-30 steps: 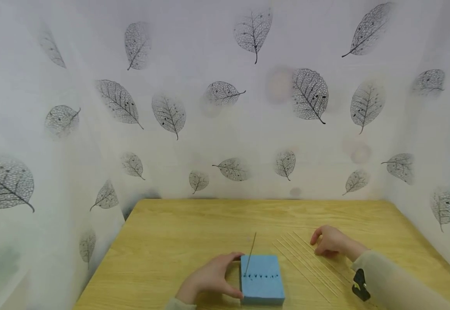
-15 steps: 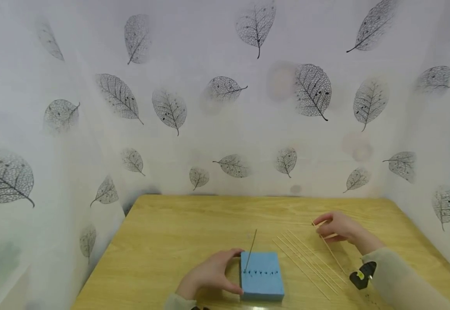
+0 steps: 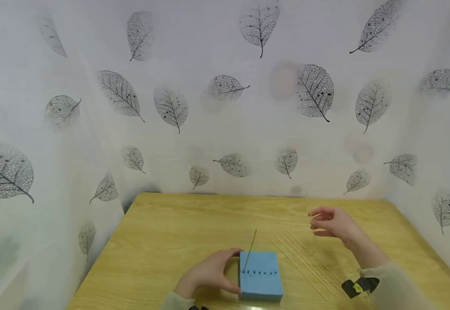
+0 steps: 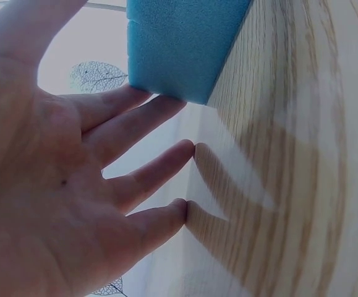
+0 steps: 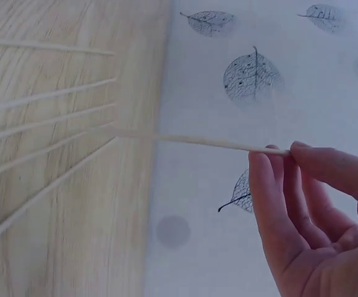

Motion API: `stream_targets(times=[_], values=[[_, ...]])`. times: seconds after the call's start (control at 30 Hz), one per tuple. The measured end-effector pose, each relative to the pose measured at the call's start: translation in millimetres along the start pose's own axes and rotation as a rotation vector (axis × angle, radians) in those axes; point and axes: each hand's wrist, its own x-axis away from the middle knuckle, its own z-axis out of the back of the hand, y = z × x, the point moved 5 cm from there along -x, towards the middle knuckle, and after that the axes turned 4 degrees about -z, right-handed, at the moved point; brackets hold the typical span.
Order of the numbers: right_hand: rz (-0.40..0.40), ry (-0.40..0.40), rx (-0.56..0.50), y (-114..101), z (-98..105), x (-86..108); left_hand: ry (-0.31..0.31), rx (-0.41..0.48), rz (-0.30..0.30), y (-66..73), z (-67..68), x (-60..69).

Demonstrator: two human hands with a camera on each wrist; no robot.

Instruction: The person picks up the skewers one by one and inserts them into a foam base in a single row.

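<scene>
A square blue foam block (image 3: pixel 261 285) sits on the table, with a row of small dark holes across its top. One thin wooden skewer (image 3: pixel 250 249) stands in the leftmost hole, leaning slightly right. My left hand (image 3: pixel 210 273) holds the block by its left side, thumb at the near corner and index finger at the far one. In the left wrist view two fingertips touch the foam (image 4: pixel 179 49), while the other two rest on the table. My right hand (image 3: pixel 337 226) is raised over the table's far right part, pinching a skewer (image 5: pixel 194 141) by its end between thumb and fingers.
Several more skewers (image 3: pixel 306 265) lie roughly side by side, slanting, between the block and my right arm. The wooden table (image 3: pixel 163 241) is enclosed at the back and sides by a pale curtain (image 3: pixel 194 51) printed with leaves.
My right hand has picked a skewer off the table and lifted it; the skewer has swung from slanting along the table to pointing more toward the camera. My left hand keeps its place on the block.
</scene>
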Motion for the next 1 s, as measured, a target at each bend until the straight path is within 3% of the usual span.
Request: stream_targets(times=[0.3, 0.57, 0.8, 1.0], values=[[0.158, 0.174, -0.106, -24, -25, 24.1, -0.015, 0.01, -0.014, 0.2, 0.7, -0.5], [0.192, 0.308, -0.117, -40, -49, 40.6, -0.017, 0.013, -0.006, -0.6, -0.9, -0.7], [0.25, 0.333, -0.184, -51, -79, 52.1, -0.015, 0.002, -0.002, -0.1, -0.1, -0.1], [0.282, 0.315, -0.177, -53, -106, 55.7, -0.012, -0.002, -0.009, -1.5, -0.8, -1.6]])
